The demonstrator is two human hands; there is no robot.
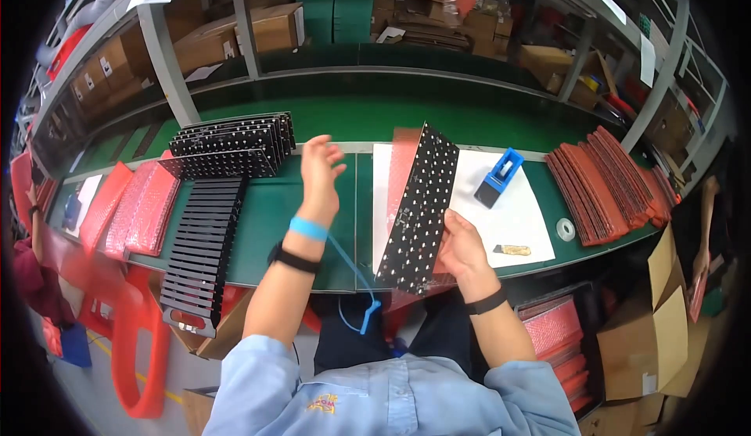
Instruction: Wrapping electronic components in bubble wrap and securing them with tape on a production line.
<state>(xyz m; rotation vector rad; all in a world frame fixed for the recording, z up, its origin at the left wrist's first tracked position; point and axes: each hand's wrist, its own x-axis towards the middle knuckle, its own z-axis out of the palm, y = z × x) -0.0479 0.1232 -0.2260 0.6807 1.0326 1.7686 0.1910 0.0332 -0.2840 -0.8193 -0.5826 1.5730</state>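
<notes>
My right hand (464, 244) grips the right edge of a black circuit board (422, 205) dotted with small white parts, tilted upright over the white sheet (477, 231). Behind the board, partly hidden by it, is a pink bubble-wrap bag (403, 154). My left hand (319, 176) is raised to the left of the board, fingers apart and holding nothing. A blue wrist strap (309, 228) with a cord circles that wrist. Further left, several similar black boards (235, 146) stand upright in a black slotted rack (205, 236).
Right of the board lie a blue tape dispenser (501, 178), a small cutter (512, 250) and a tape roll (565, 229). Red bubble bags (598, 189) stand stacked at right. Pink bags (141, 209) lie at far left. A person's sleeve (48, 279) shows at the left edge.
</notes>
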